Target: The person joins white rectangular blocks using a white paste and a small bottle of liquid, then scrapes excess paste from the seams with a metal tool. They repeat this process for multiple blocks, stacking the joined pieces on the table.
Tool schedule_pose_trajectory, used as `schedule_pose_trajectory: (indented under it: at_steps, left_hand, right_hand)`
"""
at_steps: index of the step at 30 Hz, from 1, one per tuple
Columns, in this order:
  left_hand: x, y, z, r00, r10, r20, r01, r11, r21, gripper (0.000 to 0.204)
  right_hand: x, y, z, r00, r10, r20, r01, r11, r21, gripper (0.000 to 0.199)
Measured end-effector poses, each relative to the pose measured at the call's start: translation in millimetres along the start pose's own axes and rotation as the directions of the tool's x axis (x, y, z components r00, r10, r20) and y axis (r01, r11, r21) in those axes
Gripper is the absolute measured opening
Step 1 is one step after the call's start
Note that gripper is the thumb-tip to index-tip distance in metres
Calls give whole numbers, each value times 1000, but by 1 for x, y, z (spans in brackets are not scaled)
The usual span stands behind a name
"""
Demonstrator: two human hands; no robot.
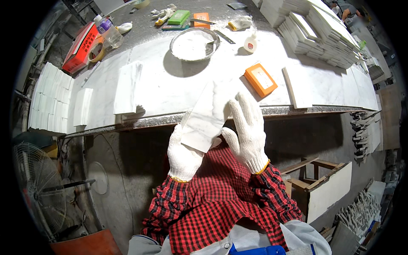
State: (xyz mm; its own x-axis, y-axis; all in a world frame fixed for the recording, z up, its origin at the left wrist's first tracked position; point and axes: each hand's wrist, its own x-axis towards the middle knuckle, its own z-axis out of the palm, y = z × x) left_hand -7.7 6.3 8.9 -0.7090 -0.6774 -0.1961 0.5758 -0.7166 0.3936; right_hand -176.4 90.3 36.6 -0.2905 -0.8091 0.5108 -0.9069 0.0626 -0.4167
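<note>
**A:** Head view has us at the bench edge, with the white marble tile tilted up just in front of that edge, its far end over the slab top.

**B:** Our left hand cups the tile's near end from below, fingers curled round the lower corner. Our right hand lies open, fingers spread flat beside the tile's right side, seemingly touching it.

**A:** We'd judge the grip thin on a polished piece with knit gloves. Better we bring the right palm fully under it.

**B:** Agreed, and we keep it low over the bench edge, clear of the orange sanding block beyond that edge and the metal bowl farther back.
</note>
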Motion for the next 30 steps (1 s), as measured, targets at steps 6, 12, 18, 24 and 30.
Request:
schedule_pose_trajectory:
  at_steps: [6, 12, 18, 24, 30]
  left_hand:
    - [3, -5, -7, 994, -41, -101, 44, 999, 31, 58]
    - [6, -2, -1, 993, -119, 21, 118, 993, 27, 80]
    - [10, 3, -1, 986, -165, -22, 166, 985, 46, 92]
    - [9, -2, -4, 991, -135, -25, 137, 985, 102, 85]
    - [6, -6, -9, 993, -96, -64, 108, 966, 235, 70]
  right_hand:
    - [-12, -8, -4, 949, 308, -66, -212, 778, 592, 60]
    - [0, -10, -5, 661, 613, 434, -544, -7, 839, 51]
    - [-8, -15, 0, 587, 643, 493, -424, -275, 863, 50]
    - [-20, -12, 6, 496, 712, 498, -398, -323, 859, 51]
    - [-26, -11, 12, 491, 713, 501, -378, -344, 860, 51]
